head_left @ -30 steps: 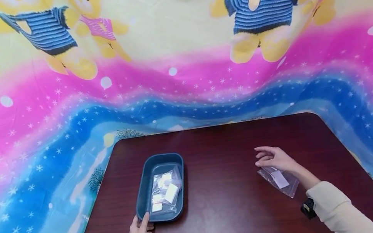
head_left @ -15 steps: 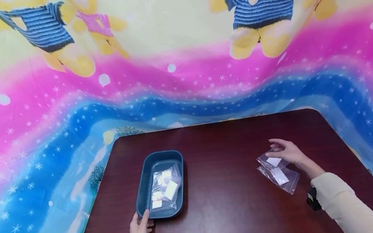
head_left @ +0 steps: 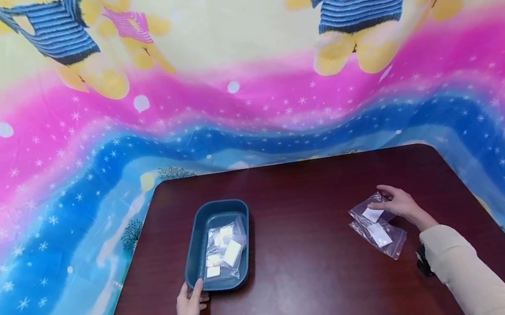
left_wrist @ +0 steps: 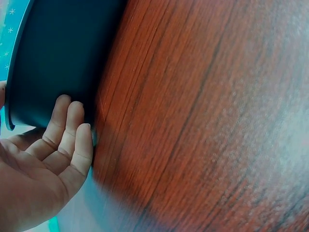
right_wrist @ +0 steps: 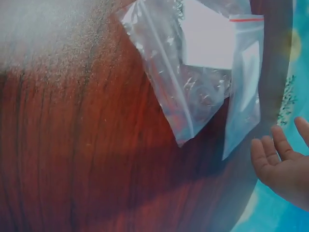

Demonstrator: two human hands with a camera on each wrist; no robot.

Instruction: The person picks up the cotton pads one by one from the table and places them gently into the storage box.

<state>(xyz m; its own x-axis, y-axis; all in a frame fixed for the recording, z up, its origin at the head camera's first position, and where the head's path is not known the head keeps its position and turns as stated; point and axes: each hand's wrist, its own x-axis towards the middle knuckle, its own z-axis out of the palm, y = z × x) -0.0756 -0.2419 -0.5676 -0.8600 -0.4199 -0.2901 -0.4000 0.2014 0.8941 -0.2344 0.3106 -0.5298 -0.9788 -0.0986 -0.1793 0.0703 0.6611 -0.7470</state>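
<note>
In the head view, my left hand (head_left: pixel 188 308) holds the near left corner of a dark teal plastic tray (head_left: pixel 190 257). Its thumb lies over the rim, while the fingers (left_wrist: pixel 62 116) press the outer wall in the left wrist view. Several clear zip bags (head_left: pixel 233 254) with white cards lie inside the tray. On the right, my right hand (head_left: pixel 402 204) is at the edge of the upper of two small zip bags (head_left: pixel 373 214), its fingers spread apart. The lower zip bag (head_left: pixel 380 236) lies flat. In the right wrist view, a red-striped zip bag (right_wrist: pixel 247 87) tilts up near the fingertips.
A dark reddish wooden table (head_left: pixel 293 257) bears everything. Behind it and along its sides hangs a printed cloth (head_left: pixel 247 111) with bears and snowflakes. A black band (head_left: pixel 423 261) sits on the right wrist, below a cream sleeve (head_left: pixel 460 268).
My right hand has moved to the right and away from me. A second zip bag now shows plainly above the first, overlapping it. My left hand keeps its hold on the tray.
</note>
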